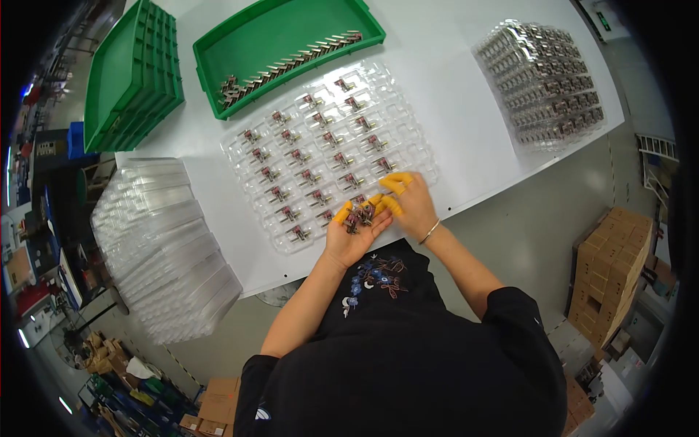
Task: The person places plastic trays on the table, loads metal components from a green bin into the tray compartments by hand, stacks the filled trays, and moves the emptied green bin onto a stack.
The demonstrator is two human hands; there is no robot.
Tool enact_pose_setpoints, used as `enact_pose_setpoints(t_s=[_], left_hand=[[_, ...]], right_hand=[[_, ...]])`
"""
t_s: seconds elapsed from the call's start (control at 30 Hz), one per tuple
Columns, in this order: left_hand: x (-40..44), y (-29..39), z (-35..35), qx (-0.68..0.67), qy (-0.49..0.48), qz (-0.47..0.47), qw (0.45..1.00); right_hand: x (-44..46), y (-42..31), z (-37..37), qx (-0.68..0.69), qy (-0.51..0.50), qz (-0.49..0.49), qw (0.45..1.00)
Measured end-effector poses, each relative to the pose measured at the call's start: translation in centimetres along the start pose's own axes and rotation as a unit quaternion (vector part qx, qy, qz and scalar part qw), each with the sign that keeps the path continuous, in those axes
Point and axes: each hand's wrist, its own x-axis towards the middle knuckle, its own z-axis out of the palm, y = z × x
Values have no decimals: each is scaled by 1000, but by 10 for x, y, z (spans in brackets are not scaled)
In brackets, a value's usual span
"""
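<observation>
My left hand [348, 242] is cupped palm up, closed around a small bunch of metal components [358, 217] with reddish bodies and thin shafts. Yellow covers are on some of its fingertips. Close beside it, my right hand [415, 207] also wears yellow finger covers. Its fingers are bent towards each other at the tray's near right part; what is between them is too small to make out. Below both hands, a clear plastic tray [411, 138] holds rows of the same components, lying in its pockets. My hands hide part of its near edge.
A green bin [247, 44] with more components in a row stands behind the tray. Stacked green bins [135, 80] are at far left, above stacked clear trays [164, 247]. Filled trays [542, 87] are piled at right on the white table [451, 80]. Cardboard boxes [608, 273] stand on the floor.
</observation>
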Motion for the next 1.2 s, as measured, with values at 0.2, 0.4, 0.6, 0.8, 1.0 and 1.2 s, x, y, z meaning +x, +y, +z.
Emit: enact_pose_setpoints(t_s=[0.2, 0.4, 0.6, 0.8, 1.0, 1.2], left_hand=[[17, -10, -12, -5, -124, -50, 991], [35, -13, 16, 112, -3, -23, 993], [49, -17, 35, 320, 50, -17, 946], [53, -3, 41, 491, 82, -34, 866], [38, 9, 28, 383, 69, 18, 921], [44, 15, 26, 313, -12, 67, 947]], right_hand=[[-11, -15, -27, 39, -5, 51, 998], [12, 52, -57, -196, 25, 0, 980], [10, 72, -47, -151, -24, 8, 988], [27, 54, -28, -42, -15, 43, 998], [53, 36, -2, -116, -48, 44, 991], [55, 52, -15, 105, -77, 168, 977]])
